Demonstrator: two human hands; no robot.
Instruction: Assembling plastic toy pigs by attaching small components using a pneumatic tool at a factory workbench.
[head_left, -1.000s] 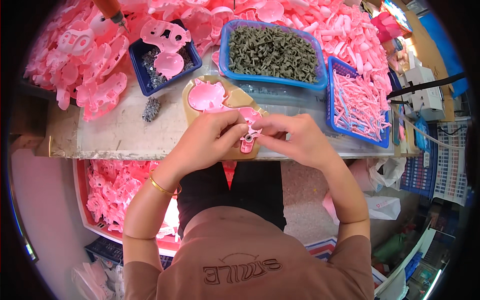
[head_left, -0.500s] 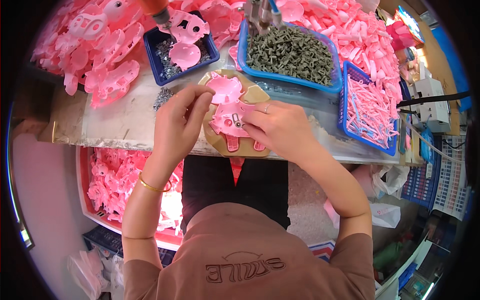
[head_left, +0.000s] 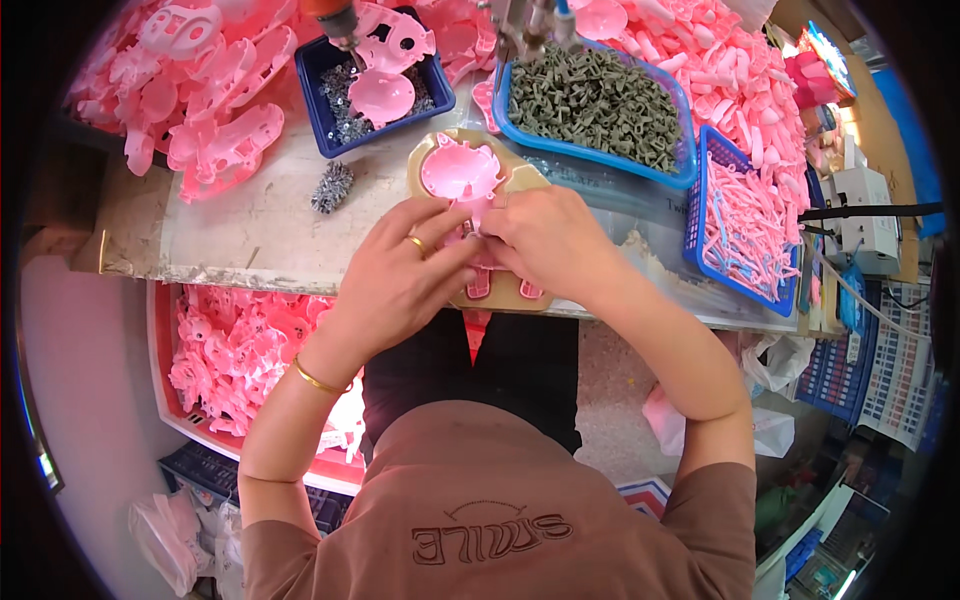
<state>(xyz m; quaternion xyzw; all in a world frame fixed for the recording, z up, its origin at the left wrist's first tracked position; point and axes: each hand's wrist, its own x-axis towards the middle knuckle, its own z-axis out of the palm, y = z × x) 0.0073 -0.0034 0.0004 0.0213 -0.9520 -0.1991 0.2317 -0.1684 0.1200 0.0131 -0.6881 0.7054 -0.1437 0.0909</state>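
Observation:
A pink plastic toy shell (head_left: 461, 168), hollow side up, lies in a tan fixture (head_left: 518, 183) at the table's front edge. Over the shell's body, the fingertips of my left hand (head_left: 408, 262) and my right hand (head_left: 552, 240) meet. My left fingers are bent inward. My right fingers are pinched together against the shell's middle. Whatever small part is between the fingertips is hidden. The shell's head end shows above my hands, and its two leg ends stick out below them.
Behind the fixture stand a dark blue tray (head_left: 317, 97) of screws and a blue tub (head_left: 597, 167) of grey-green parts. Above them hang an orange-handled driver (head_left: 333, 18) and a metal tool (head_left: 527, 35). Pink shells (head_left: 225, 65) heap up left; a blue basket (head_left: 697, 215) stands right.
My left hand has come down and right onto the shell, beside my right hand. My right hand has shifted slightly left and up. The view has shifted a little.

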